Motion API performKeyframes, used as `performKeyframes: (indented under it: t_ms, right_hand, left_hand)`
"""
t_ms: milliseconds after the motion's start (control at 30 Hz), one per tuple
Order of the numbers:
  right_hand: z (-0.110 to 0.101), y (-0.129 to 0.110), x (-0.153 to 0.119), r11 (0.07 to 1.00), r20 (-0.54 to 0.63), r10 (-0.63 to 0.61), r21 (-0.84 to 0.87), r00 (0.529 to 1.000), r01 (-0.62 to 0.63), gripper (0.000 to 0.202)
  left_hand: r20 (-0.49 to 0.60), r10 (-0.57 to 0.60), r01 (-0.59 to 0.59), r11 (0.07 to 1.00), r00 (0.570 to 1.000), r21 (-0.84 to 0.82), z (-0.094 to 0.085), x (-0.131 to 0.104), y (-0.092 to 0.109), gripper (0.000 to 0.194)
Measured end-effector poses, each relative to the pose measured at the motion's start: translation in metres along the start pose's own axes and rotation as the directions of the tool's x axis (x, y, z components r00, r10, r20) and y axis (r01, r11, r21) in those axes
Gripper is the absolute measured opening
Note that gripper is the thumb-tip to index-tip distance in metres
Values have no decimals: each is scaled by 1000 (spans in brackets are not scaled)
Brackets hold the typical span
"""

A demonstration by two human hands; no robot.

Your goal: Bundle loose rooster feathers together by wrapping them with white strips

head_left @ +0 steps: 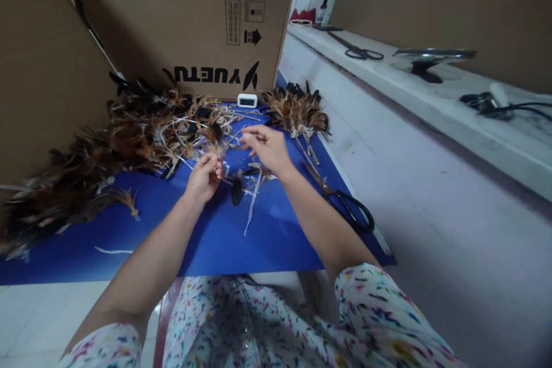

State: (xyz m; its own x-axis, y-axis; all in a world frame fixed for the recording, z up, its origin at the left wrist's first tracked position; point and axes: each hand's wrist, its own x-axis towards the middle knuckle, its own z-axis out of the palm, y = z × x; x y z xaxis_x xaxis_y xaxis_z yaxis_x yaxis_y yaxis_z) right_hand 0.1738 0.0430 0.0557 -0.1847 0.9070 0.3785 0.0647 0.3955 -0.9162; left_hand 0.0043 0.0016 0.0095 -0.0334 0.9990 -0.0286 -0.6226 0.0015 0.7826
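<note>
My left hand is closed in a pinch on the base of a small brown feather tuft, held just above the blue tabletop. To its right, my right hand hovers with bent fingers a little apart, and I see nothing held between them. Below both hands lie a loose dark feather and a whitish strip. Behind my left hand, a long heap of brown and black feathers stretches along the cardboard, with pale strips tangled in it.
Feather bundles on sticks lie at the back right. Black-handled scissors rest near the right edge. A small white digital clock stands against the cardboard box. Another pair of scissors lies on the ledge.
</note>
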Motion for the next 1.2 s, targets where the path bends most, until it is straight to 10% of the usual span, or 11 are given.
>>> performKeyframes:
  t_ms: [200,433,633,800,1200]
  right_hand:
    - [-33,2,11,988,-130,-14,-153,991,-6,16]
    - [-5,14,-22,884,248,-92,-425,964,194,19]
    - [52,20,-65,632,709,-64,-516,703,578,45]
    - [69,38,-72,512,830,6,-481,557,711,57]
    - [68,85,14,495,712,47,-626,701,603,56]
  left_hand:
    - [-42,19,-23,993,999,-113,-7,7,7,26]
    - [-64,99,-111,970,993,-218,-15,15,23,18]
    - [-60,148,-159,951,987,-266,-14,9,38,21]
    - [-93,177,-196,939,980,-282,-11,5,47,22]
    - [-99,207,-227,924,973,-307,-12,5,54,20]
